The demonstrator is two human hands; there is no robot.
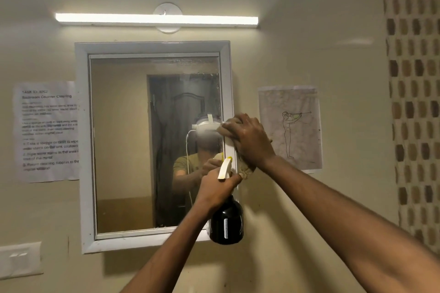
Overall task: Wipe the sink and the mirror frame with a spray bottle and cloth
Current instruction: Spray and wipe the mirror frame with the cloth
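On the white mirror frame's (83, 126) upright right side, the right hand (250, 138) presses a tan cloth (247, 169); just below, the left hand (217, 189) grips the black spray bottle (226, 223), so wiping runs vertically

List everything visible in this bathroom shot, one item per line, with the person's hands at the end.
mirror frame: one, white, on the wall at centre.
mirror glass: one, streaky near the top, inside the frame.
tube light: one, white and lit, above the mirror.
instruction sheet: one, white with printed text, left of the mirror.
drawing sheet: one, pale with a line figure, right of the mirror.
switch plate: one, white, lower left wall.
mosaic tiles: many, brown and tan, right edge.
spray bottle: one, black with a yellow-white trigger head, by the frame's lower right.
cloth: one, tan, on the frame's right side.
left hand: grips the bottle neck.
right hand: presses the cloth.
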